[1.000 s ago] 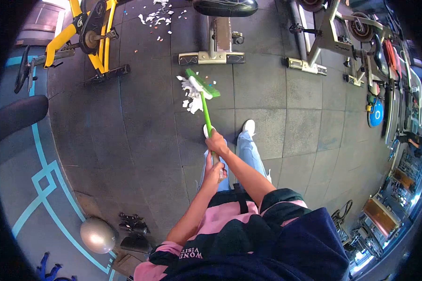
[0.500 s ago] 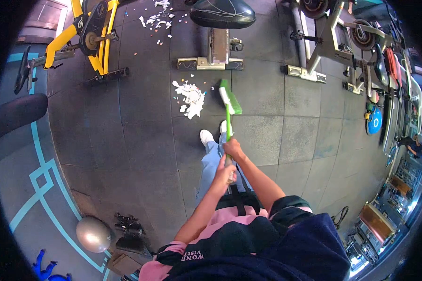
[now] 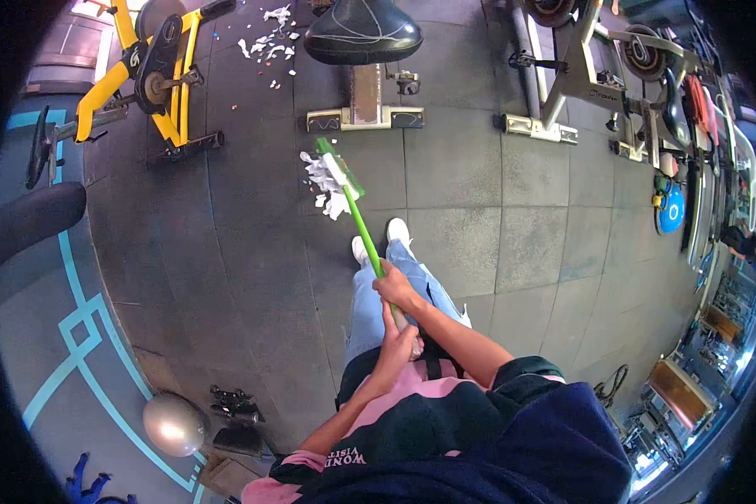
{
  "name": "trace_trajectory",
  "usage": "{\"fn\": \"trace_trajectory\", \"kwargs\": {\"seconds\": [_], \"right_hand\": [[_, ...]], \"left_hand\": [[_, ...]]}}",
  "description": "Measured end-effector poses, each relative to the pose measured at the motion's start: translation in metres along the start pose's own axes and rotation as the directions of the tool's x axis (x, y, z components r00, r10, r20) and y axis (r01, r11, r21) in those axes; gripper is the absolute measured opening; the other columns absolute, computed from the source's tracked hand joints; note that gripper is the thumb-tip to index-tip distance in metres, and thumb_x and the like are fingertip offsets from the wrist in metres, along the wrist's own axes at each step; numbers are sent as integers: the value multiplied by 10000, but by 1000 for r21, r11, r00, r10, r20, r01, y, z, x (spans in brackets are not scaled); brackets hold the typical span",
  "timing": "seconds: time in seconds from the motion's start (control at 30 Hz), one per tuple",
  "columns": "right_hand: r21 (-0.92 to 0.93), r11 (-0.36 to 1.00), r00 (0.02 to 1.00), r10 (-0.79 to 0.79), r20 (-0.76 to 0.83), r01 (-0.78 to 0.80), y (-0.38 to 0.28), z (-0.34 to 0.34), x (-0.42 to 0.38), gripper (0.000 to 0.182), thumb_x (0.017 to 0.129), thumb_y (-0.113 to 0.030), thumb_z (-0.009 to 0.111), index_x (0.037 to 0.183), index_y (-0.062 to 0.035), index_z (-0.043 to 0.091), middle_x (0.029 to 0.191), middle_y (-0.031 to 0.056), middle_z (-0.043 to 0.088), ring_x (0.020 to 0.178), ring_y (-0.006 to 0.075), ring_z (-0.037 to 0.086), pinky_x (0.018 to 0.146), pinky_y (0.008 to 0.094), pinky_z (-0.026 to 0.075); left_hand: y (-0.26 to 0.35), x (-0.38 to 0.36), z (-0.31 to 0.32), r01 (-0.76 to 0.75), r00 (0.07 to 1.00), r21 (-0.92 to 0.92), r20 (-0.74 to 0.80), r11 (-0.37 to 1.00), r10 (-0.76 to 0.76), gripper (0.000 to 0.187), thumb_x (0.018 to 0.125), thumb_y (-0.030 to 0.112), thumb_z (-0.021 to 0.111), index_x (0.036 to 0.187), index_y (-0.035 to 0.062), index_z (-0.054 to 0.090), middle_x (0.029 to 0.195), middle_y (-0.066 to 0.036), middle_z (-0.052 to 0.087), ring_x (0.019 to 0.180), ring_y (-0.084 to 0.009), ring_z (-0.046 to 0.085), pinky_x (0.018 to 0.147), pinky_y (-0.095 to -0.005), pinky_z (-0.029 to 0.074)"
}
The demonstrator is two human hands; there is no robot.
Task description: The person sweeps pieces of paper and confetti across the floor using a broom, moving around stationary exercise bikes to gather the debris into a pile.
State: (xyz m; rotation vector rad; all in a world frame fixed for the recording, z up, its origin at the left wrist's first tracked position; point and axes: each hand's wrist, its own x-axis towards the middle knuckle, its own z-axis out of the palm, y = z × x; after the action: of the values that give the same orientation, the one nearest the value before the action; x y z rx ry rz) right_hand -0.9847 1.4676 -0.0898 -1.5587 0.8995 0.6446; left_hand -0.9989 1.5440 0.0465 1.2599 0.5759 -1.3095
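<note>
A broom [image 3: 362,225] with a green handle and a green-and-white head slants up and left from my body. My right hand [image 3: 396,286] wraps round its handle in front of my legs. Closer to my waist, my left hand [image 3: 397,343] is closed round the grey end of the same handle. The broom's head lies over the right side of a pile of torn white paper [image 3: 317,175] on the dark floor, hiding part of it. Scraps stick out to the left of the head and below it.
More paper scraps [image 3: 269,46] lie farther off, left of an exercise bike's black seat [image 3: 363,32]. A yellow bike [image 3: 101,88] stands at the left, a grey bike [image 3: 592,80] at the right. An exercise ball [image 3: 174,424] sits at lower left. Dark rubber tiles [image 3: 454,168] cover the floor.
The broom's head has swung left from beside the paper pile onto it. Both hands kept their grip, and my right hand shifted left with the handle.
</note>
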Motion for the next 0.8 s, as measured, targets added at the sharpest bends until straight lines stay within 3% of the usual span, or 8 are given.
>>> {"fn": "trace_trajectory", "kwargs": {"seconds": [0.1, 0.2, 0.37, 0.5, 0.7, 0.8], "right_hand": [[51, 996, 997, 73, -6, -73, -6, -14, -18, 526, 695, -152, 544, 1173, -12, 376, 883, 259, 586, 811, 368, 601, 719, 413, 473], [-104, 987, 979, 105, -173, -124, 5, -14, -9, 490, 707, -153, 536, 1149, -15, 374, 898, 280, 579, 862, 396, 581, 750, 426, 463], [25, 974, 958, 225, -179, -224, 25, 16, 37, 456, 706, -167, 535, 1097, 25, 398, 934, 289, 568, 914, 405, 560, 782, 425, 453], [24, 960, 954, 280, -104, -279, 12, 66, 66, 393, 705, -165, 548, 1035, 23, 446, 953, 272, 570, 915, 385, 568, 784, 413, 453], [254, 940, 967, 249, -46, -230, -36, 111, 46, 390, 700, -132, 556, 1052, 7, 461, 915, 226, 590, 845, 329, 597, 750, 388, 464], [266, 947, 974, 209, -83, -181, -36, 116, 34, 429, 697, -112, 556, 1103, -11, 460, 909, 198, 597, 819, 295, 604, 723, 374, 470]], "left_hand": [[-10, -5, -5, 23, 997, -4, 75, 1000, -23, 797, 779, 51, 446, 1373, 231, -54, 767, -76, 460, 537, -131, 490, 456, -257, 439], [-3, 5, -14, 62, 994, -28, 92, 998, -59, 767, 768, 32, 448, 1381, 211, 23, 756, -62, 457, 534, -128, 486, 456, -260, 438], [0, 42, -54, 78, 990, -120, 122, 990, -63, 745, 758, 47, 469, 1386, 158, 84, 713, -47, 487, 512, -127, 486, 432, -254, 411], [9, 49, -101, 105, 994, -211, 36, 972, -99, 751, 749, 47, 477, 1386, 148, 92, 663, -44, 486, 465, -132, 472, 422, -253, 400], [23, 21, -139, 43, 999, -68, -8, 997, -44, 758, 741, 46, 470, 1386, 177, 94, 707, -50, 473, 468, -124, 469, 424, -258, 409], [28, 1, -131, 25, 1000, -28, -11, 999, -25, 774, 744, 43, 463, 1388, 188, 57, 713, -53, 470, 473, -126, 473, 426, -261, 413]]}}
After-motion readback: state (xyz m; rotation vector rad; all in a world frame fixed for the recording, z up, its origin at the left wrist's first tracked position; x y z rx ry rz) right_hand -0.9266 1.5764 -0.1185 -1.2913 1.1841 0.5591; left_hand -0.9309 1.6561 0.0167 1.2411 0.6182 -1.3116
